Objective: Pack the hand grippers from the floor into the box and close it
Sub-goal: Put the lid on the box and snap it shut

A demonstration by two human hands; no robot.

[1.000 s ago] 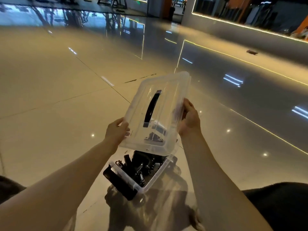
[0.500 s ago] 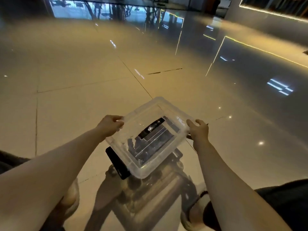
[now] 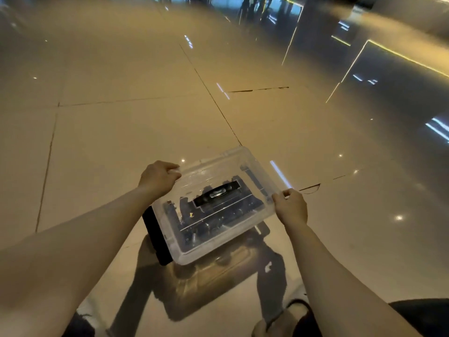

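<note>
Grips the clear lid (image 3: 218, 170) at two opposite sides, laid flat on top of the clear plastic box (image 3: 206, 250). Curls the left hand (image 3: 159, 177) round the lid's edge on the left side of the box, fingers folded over the rim, thumb hidden. Pinches the lid's edge on the right side of the box with the right hand (image 3: 291, 206), thumb and fingers closed on the plastic. Cannot tell whether seated fully on the box rim or only resting there. Shows the lid's black handle (image 3: 217, 193) lying across the middle of the box top. Shows the hand grippers (image 3: 218, 223) inside the box, dark handles and metal springs packed close together, seen through the lid; too crowded to count. Leaves a black latch (image 3: 155, 237) standing out from the near-left end of the box, not folded up over the lid. Rests the box on the glossy tiled floor (image 3: 121, 142), with a dark reflection just in front of the box, on the person's side.
</note>
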